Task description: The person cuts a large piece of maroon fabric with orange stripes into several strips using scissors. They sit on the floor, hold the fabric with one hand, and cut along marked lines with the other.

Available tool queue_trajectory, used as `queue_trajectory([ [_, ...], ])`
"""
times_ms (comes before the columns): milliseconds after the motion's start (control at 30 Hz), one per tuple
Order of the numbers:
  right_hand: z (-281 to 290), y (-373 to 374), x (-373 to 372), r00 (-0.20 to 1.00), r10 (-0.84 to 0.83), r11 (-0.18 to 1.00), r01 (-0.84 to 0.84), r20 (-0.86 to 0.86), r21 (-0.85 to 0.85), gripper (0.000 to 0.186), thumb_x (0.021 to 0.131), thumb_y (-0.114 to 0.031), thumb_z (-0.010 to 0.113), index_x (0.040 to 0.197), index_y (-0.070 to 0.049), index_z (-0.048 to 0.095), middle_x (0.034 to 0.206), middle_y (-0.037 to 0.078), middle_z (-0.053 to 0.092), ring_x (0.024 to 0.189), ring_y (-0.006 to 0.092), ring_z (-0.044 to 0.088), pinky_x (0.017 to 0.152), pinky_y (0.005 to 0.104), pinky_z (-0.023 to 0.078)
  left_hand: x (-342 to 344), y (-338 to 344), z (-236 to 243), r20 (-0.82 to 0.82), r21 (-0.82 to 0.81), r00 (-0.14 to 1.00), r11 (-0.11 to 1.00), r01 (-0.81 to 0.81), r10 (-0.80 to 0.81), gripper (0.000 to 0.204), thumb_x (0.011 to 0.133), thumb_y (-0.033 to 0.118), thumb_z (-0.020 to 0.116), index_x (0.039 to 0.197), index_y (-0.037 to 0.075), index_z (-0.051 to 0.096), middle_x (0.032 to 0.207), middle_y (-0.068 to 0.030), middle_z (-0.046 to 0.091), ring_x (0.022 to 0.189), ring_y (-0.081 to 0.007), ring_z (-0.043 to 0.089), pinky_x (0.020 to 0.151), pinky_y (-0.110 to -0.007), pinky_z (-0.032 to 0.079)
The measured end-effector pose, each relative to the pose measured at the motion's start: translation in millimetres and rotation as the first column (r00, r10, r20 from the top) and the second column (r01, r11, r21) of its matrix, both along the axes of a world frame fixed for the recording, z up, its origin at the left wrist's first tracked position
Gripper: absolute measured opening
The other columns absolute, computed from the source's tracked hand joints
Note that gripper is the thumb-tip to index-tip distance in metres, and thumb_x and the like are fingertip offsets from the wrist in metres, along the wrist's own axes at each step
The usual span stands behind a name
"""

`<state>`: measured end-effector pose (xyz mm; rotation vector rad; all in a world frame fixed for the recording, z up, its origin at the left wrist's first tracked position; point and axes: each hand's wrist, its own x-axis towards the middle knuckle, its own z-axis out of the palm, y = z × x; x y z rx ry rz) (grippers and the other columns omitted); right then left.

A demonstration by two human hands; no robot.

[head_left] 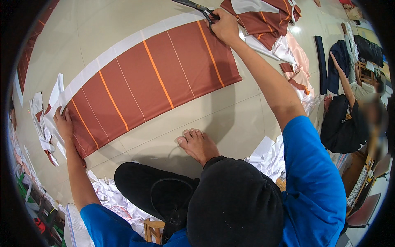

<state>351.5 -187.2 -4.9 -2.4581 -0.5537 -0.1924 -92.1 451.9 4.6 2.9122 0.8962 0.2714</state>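
A long panel of brown fabric (135, 82) with orange and thin pale stripes and a white border lies spread on the tiled floor in front of me. At its left end, my left hand (63, 124) rests on the cloth, fingers apart. My right hand (225, 28) is closed round the black handles of a pair of scissors (198, 7) at the panel's upper right corner. The blades point up and left, and their tips run out of view.
Beyond my right hand lies a heap of brown and white cloth (263, 20). White scraps lie at the left (39, 119) and beside my legs (269, 156). My bare foot (197, 144) is just below the panel. Another person (341, 123) sits at the right near dark garments (339, 61).
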Motion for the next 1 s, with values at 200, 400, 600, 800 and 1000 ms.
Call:
queue_trajectory([
  [200,21.9,1.7,-40.2,0.990,-0.133,0.991,0.134,0.051,0.002,0.043,0.088,-0.031,0.093,0.116,-0.001,0.077,0.096,0.017,0.080,0.089,0.0336,0.078,0.082,0.0450,0.059,61.1,-147.6,26.7,0.147,-0.078,0.970,0.975,0.207,-0.194,0.057,0.114,0.037,0.068,0.156,0.001,0.058,0.162,-0.0240,0.057,0.152,-0.0435,0.053,0.126,-0.051,0.043],
  [400,16.1,-7.3,-80.2,0.995,-0.084,0.990,0.077,0.061,0.120,0.039,0.089,-0.023,0.093,0.117,-0.001,0.076,0.096,0.015,0.081,0.088,0.0285,0.080,0.081,0.0405,0.060,120.1,-235.5,10.9,0.185,-0.096,0.941,0.948,0.303,-0.282,0.046,0.114,0.030,0.068,0.152,0.006,0.064,0.153,-0.0215,0.063,0.145,-0.0408,0.057,0.120,-0.052,0.047],
  [600,20.9,-10.0,-73.8,0.966,-0.259,0.962,0.260,-0.021,0.077,0.038,0.092,-0.025,0.092,0.114,0.001,0.076,0.093,0.013,0.080,0.082,0.0239,0.076,0.081,0.0373,0.059,152.0,-228.8,4.3,0.177,-0.153,0.961,0.959,0.241,-0.213,0.036,0.112,0.028,0.071,0.142,0.007,0.071,0.136,-0.0194,0.067,0.128,-0.0383,0.063,0.109,-0.050,0.053],
  [800,57.1,-29.0,-162.3,0.918,-0.145,0.940,0.244,-0.370,0.238,0.047,0.092,-0.042,0.094,0.096,-0.002,0.070,0.076,0.009,0.068,0.073,0.0190,0.068,0.070,0.0378,0.054,146.9,-274.5,13.0,0.290,-0.170,0.939,0.956,0.238,-0.183,0.049,0.114,0.034,0.067,0.152,0.005,0.062,0.152,-0.0218,0.060,0.144,-0.0432,0.054,0.121,-0.056,0.044],
  [1000,74.5,-81.3,-298.1,0.423,0.229,0.811,0.415,-0.877,0.411,0.033,0.103,-0.031,0.086,0.098,-0.003,0.069,0.082,0.001,0.069,0.079,0.0076,0.066,0.069,0.0292,0.054,122.7,-383.8,3.1,0.125,-0.247,0.987,0.960,0.134,-0.105,0.072,0.116,0.049,0.054,0.173,0.008,0.041,0.181,-0.0260,0.031,0.170,-0.0519,0.019,0.134,-0.072,0.015],
])
